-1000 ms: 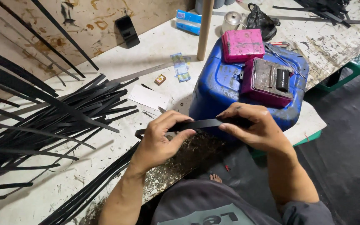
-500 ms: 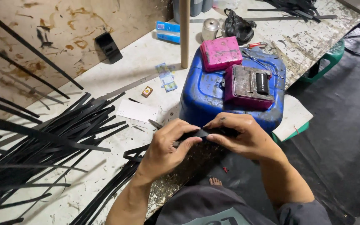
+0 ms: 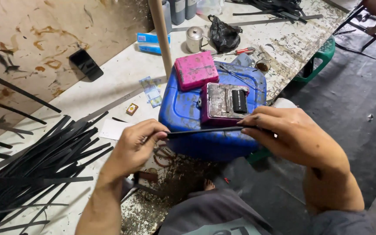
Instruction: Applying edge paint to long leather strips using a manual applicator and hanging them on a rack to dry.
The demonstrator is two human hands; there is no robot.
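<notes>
Black strip (image 3: 205, 130): long axis level, running left to right, each end pinched in the grip of left hand (image 3: 133, 148) and right hand (image 3: 292, 135), before blue jerrycan (image 3: 183, 113) bearing pink boxes (image 3: 195, 69); strip pile (image 3: 35, 161) on surface (image 3: 118, 78).

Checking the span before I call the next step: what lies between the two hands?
In the head view, only the thin black strip bridges the left hand and right hand, each pinching one end. Behind that stretch sits the blue jerrycan.
</notes>
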